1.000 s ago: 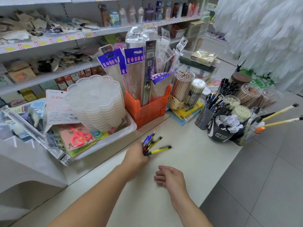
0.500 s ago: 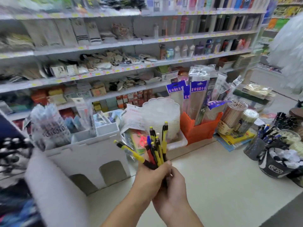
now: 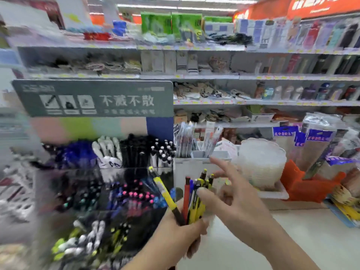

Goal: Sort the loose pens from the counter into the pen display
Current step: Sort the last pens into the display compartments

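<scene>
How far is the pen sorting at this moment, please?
Done: the loose pens are gathered off the counter. In hand: the left hand grips the bundle of pens upright, and the right hand touches it with spread fingers. Left: every held pen still has to go into the pen display; none is going in yet.

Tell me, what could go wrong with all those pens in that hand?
One yellow pen leans out sideways from the bunch of pens that the left hand grips, so it might slip out. The right hand reaches in with spread fingers and could knock others loose. The pen display looks crowded, so a pen may land in the wrong slot.
</scene>
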